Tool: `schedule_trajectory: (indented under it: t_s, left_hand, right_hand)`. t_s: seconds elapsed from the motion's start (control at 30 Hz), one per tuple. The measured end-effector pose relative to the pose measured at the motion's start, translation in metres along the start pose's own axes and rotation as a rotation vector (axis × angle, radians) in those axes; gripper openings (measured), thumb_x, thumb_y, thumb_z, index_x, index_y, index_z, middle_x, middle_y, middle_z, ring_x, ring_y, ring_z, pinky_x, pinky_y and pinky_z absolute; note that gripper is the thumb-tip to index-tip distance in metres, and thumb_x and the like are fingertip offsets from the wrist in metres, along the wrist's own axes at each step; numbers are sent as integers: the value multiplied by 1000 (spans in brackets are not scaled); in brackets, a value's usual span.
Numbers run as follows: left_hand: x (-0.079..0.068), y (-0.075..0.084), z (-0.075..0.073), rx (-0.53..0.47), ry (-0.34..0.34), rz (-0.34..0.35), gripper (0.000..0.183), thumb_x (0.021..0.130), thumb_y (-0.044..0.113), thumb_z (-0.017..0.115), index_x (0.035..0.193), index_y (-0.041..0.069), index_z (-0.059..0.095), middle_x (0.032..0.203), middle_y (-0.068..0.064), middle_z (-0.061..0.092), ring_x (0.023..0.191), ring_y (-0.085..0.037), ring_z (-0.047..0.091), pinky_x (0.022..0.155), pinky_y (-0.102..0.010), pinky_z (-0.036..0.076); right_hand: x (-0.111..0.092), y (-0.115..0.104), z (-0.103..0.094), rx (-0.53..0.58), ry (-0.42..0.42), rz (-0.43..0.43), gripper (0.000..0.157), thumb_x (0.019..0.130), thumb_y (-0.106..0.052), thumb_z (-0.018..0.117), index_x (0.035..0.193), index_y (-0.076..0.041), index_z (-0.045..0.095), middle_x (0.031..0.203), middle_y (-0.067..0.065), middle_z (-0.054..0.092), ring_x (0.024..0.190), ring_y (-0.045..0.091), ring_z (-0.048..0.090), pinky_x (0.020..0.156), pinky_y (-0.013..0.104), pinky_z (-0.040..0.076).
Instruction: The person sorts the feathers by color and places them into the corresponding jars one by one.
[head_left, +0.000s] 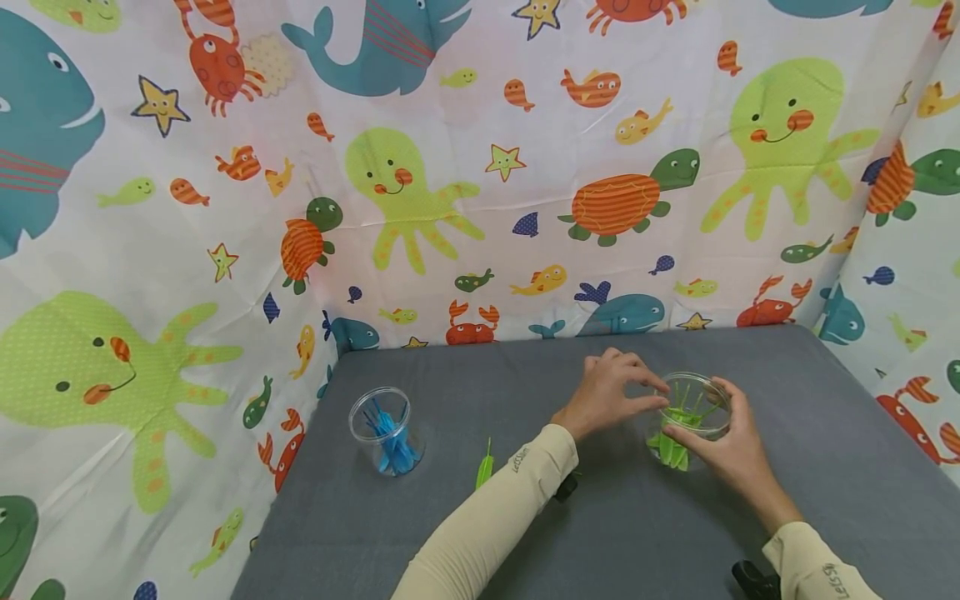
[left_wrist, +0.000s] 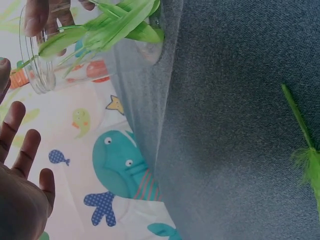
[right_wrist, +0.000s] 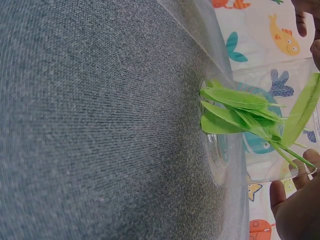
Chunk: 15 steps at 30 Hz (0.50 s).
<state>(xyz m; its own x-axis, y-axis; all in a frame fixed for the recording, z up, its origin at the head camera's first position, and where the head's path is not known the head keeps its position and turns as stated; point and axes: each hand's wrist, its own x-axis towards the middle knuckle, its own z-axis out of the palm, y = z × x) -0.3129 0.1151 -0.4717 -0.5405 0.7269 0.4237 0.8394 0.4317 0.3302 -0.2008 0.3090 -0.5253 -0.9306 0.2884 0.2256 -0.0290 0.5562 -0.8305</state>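
Observation:
My right hand grips a clear plastic jar near its rim, thumb on the near side and fingers round the far right. Several bright green feathers stand in it, quills up; one feather leans across near the mouth. At the jar's left rim is my left hand, thumb and forefinger apart, their tips right at the edge. In the left wrist view its other fingers spread loosely beside the jar. A single green feather lies on the table left of my left forearm.
A second clear jar with several blue feathers stands on the left of the grey table. Behind and at both sides hangs a white curtain printed with sea animals.

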Motion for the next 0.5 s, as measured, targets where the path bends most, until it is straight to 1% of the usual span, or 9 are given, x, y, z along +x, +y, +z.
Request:
schedule_trajectory:
  t_s: [0.17,0.3,0.37,0.5]
  left_hand:
    - [-2,0,0,-30,5,-17,23,91,48,73,109,35,78,103,17,67,103,-2,49,90,-29,31]
    - [-4,-3,1,-53,30,-27,22,96,46,68,111,34,78,103,15,68,103,-3,51,90,-29,32]
    - [-6,-5,1,-69,42,-40,21,99,45,65,112,34,78,102,15,68,102,-3,51,89,-29,32]
    - [-14,-12,1,-139,70,-91,22,101,42,62,113,32,77,100,17,68,101,-4,53,90,-30,32]
  right_hand:
    - [0,0,1,0,-1,-6,111,82,-33,86,160,-4,13,155,33,30,137,51,33,97,77,33]
    - [0,0,0,8,-1,-14,111,82,-32,86,160,-5,13,154,32,30,136,51,34,96,76,33]
    - [0,0,0,11,-2,-13,110,82,-32,86,160,-5,13,155,33,30,136,51,34,96,77,32]
    - [-1,0,0,17,-6,-10,110,83,-32,86,160,-6,12,155,32,29,136,51,33,97,78,32]
